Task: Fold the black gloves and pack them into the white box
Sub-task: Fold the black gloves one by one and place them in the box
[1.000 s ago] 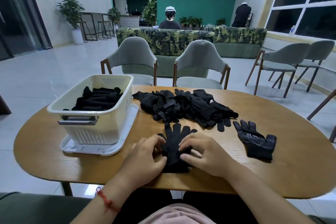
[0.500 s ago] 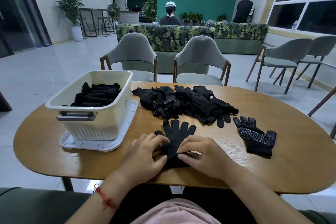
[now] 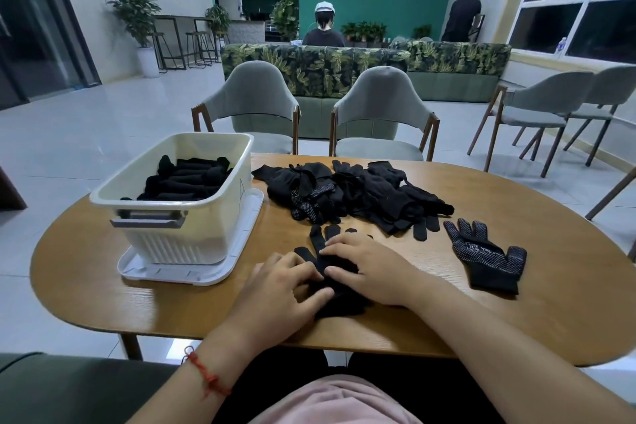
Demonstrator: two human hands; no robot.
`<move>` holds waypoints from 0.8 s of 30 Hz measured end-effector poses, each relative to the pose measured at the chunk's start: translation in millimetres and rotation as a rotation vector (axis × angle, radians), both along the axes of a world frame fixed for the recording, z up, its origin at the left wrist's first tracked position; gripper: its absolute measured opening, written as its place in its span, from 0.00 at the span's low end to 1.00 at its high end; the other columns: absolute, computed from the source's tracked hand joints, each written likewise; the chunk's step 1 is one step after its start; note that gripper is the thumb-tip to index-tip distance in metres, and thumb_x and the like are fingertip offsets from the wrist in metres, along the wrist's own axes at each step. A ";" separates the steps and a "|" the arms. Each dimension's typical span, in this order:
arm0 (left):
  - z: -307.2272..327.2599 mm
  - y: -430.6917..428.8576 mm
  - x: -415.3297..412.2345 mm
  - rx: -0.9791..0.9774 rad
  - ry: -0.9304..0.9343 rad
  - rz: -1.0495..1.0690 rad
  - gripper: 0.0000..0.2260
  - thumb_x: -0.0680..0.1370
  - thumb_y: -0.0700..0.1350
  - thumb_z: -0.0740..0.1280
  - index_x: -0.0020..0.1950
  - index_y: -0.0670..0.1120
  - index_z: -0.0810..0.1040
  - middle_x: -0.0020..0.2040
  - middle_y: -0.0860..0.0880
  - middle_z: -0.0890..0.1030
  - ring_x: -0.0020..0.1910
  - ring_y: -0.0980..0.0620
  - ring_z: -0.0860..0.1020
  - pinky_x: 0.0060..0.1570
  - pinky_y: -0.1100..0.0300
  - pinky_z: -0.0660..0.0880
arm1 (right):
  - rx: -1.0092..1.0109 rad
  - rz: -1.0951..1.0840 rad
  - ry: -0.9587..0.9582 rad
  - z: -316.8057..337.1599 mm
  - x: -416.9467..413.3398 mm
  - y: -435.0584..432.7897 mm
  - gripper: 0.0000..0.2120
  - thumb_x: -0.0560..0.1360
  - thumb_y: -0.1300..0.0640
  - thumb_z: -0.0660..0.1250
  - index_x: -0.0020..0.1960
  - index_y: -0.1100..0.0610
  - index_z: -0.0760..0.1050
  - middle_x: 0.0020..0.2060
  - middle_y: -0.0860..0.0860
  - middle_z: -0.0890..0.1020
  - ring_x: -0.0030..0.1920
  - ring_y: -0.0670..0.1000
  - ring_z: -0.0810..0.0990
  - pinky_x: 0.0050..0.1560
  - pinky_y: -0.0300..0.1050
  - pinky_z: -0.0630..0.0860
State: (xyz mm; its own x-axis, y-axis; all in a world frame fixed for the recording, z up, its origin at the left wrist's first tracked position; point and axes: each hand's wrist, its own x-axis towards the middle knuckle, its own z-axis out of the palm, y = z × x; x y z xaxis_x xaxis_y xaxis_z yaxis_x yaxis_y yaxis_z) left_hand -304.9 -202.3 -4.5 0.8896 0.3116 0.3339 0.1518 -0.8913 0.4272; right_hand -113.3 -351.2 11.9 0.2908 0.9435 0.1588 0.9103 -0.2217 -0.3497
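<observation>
Glove pile (image 3: 354, 196) blocks ahead; box (image 3: 192, 227) stands left.

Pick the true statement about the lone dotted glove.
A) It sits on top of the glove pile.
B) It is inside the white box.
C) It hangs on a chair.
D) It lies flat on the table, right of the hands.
D: the dotted glove lies flat on the table, right of the right hand and apart from the glove pile and white box.
</observation>
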 end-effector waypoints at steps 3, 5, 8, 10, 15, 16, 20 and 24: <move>0.0 0.2 0.2 0.042 0.010 -0.004 0.21 0.76 0.75 0.60 0.57 0.63 0.79 0.54 0.64 0.75 0.58 0.61 0.69 0.61 0.55 0.67 | -0.114 -0.030 -0.093 0.7 10.7 16.8 0.28 0.84 0.31 0.55 0.81 0.38 0.66 0.80 0.40 0.67 0.80 0.44 0.61 0.80 0.50 0.60; 0.1 0.5 0.2 0.041 0.009 -0.006 0.21 0.75 0.75 0.61 0.57 0.63 0.80 0.54 0.64 0.75 0.58 0.60 0.69 0.62 0.54 0.67 | -0.159 -0.053 -0.071 -1.2 18.3 24.9 0.30 0.84 0.30 0.52 0.83 0.36 0.61 0.84 0.40 0.61 0.83 0.45 0.55 0.83 0.52 0.53; 0.3 0.7 -0.3 0.041 0.008 -0.008 0.21 0.75 0.75 0.61 0.57 0.64 0.80 0.54 0.64 0.74 0.59 0.60 0.70 0.61 0.54 0.68 | -0.243 -0.067 -0.047 -4.4 30.4 34.9 0.31 0.83 0.28 0.48 0.85 0.33 0.52 0.86 0.39 0.51 0.86 0.46 0.46 0.84 0.52 0.45; 1.3 0.5 -1.2 0.047 0.014 -0.006 0.21 0.75 0.75 0.60 0.58 0.64 0.80 0.54 0.64 0.74 0.59 0.60 0.69 0.61 0.54 0.67 | -0.271 -0.055 -0.051 -2.2 34.9 37.3 0.30 0.84 0.29 0.49 0.85 0.33 0.51 0.86 0.38 0.50 0.85 0.45 0.46 0.83 0.53 0.44; 2.4 -0.8 -2.4 0.037 0.008 0.000 0.21 0.75 0.74 0.61 0.58 0.63 0.80 0.54 0.64 0.75 0.59 0.60 0.70 0.62 0.55 0.67 | 0.090 -0.225 0.099 -5.6 42.4 28.9 0.20 0.85 0.40 0.60 0.76 0.38 0.72 0.74 0.38 0.73 0.75 0.45 0.68 0.75 0.56 0.69; 1.8 -0.7 -2.2 0.032 0.001 0.002 0.21 0.75 0.74 0.62 0.57 0.63 0.80 0.54 0.64 0.75 0.59 0.60 0.70 0.63 0.54 0.67 | 0.113 -0.256 0.107 -5.4 41.8 28.3 0.18 0.85 0.41 0.60 0.73 0.39 0.75 0.70 0.38 0.77 0.72 0.46 0.71 0.72 0.55 0.71; 1.3 -1.4 -1.3 0.029 -0.004 0.007 0.20 0.75 0.74 0.62 0.57 0.63 0.80 0.54 0.64 0.75 0.59 0.60 0.70 0.63 0.55 0.68 | 0.084 -0.251 0.087 -2.8 37.3 27.0 0.16 0.87 0.46 0.61 0.70 0.43 0.81 0.69 0.39 0.80 0.72 0.44 0.71 0.73 0.52 0.69; 2.2 -1.4 -2.3 0.039 0.004 0.009 0.20 0.75 0.74 0.62 0.57 0.63 0.80 0.54 0.64 0.75 0.59 0.60 0.70 0.62 0.55 0.68 | 0.092 -0.254 0.067 -3.4 37.2 25.8 0.15 0.87 0.48 0.63 0.71 0.44 0.81 0.70 0.40 0.79 0.74 0.45 0.70 0.76 0.50 0.67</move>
